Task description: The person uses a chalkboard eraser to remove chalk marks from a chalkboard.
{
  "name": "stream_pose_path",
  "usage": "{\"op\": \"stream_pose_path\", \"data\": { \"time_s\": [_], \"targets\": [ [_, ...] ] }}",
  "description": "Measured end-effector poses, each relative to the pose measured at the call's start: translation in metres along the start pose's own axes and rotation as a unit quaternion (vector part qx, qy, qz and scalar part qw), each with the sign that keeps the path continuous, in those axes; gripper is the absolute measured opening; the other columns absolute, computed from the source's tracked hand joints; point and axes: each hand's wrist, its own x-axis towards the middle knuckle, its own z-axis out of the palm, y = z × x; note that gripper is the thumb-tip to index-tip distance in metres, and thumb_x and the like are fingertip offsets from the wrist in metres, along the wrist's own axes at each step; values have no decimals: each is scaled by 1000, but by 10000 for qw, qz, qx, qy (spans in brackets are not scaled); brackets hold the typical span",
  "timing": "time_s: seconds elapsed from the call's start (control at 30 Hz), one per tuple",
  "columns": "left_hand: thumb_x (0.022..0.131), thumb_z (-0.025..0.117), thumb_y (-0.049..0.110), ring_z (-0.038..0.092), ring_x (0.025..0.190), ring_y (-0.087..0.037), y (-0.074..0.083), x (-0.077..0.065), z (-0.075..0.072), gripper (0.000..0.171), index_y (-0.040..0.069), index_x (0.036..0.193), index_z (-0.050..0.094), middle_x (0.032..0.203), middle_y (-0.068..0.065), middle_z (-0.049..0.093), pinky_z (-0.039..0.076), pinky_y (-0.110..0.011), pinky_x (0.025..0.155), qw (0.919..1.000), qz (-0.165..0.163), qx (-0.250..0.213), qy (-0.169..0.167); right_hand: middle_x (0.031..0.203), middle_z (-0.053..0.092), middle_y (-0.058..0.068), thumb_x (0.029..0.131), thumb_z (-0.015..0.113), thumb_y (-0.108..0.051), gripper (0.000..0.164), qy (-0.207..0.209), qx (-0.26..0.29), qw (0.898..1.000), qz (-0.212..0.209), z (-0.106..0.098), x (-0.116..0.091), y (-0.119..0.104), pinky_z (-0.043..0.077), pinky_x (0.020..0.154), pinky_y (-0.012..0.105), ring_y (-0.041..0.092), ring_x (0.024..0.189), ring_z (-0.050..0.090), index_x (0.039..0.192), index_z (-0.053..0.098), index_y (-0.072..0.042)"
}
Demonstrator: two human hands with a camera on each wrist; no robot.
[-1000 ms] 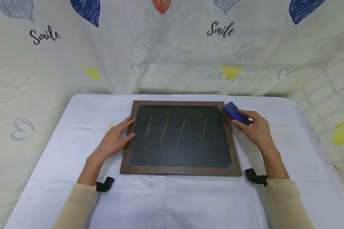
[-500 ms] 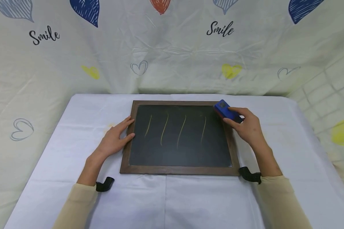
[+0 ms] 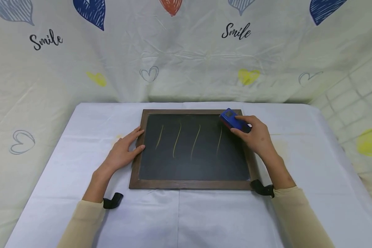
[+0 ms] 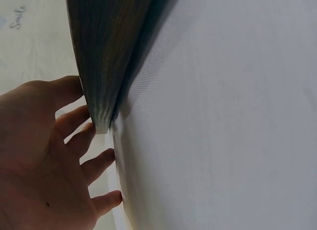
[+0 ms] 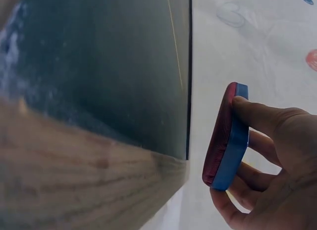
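Observation:
A framed chalkboard (image 3: 192,168) lies on the table with several slanted yellow chalk lines across its upper half. My left hand (image 3: 122,151) rests against the left side of its wooden frame, fingers spread and fairly straight; in the left wrist view the fingertips (image 4: 89,131) touch the frame's edge and the white cloth. My right hand (image 3: 257,136) pinches a blue chalkboard eraser (image 3: 230,117) over the board's upper right corner. The right wrist view shows the eraser's dark red felt face (image 5: 218,136) turned to the board, with a gap visible between them.
A white cloth (image 3: 204,220) covers the table. Behind it hangs a pale curtain (image 3: 192,79) printed with hearts and words. Black wrist mounts (image 3: 113,200) sit at both cuffs, the right one close to the board's lower right corner.
My right hand has carried the eraser leftward, from beside the board's right frame to over its upper right corner. The left hand and the chalk lines look the same.

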Motion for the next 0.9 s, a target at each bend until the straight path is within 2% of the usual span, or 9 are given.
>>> {"op": "stream_pose_path", "data": {
  "time_s": [0.23, 0.63, 0.9],
  "targets": [
    [105, 63, 28, 29, 159, -40, -1, 0, 0, 67, 14, 164, 34, 175, -9, 23, 15, -73, 126, 10000, 6, 13, 16, 139, 60, 29, 95, 78, -28, 57, -132, -78, 9999, -48, 4, 3, -4, 53, 101, 62, 49, 123, 62, 144, 61, -3],
    [105, 63, 28, 28, 159, -40, 0, -2, 0, 67, 13, 164, 34, 175, -10, 23, 16, -72, 126, 10000, -4, -30, -7, 146, 55, 29, 96, 77, -32, 60, -588, -196, 9977, 274, 12, 11, -8, 51, 105, 63, 50, 131, 57, 147, 58, -6],
    [106, 62, 30, 28, 159, -40, -1, -1, 1, 67, 13, 164, 34, 175, -10, 23, 20, -69, 126, 10000, 30, -24, 27, 146, 55, 28, 97, 76, -33, 59, -703, -240, 9970, 231, 13, 15, -11, 52, 103, 62, 49, 131, 57, 147, 58, -6]
  ]
}}
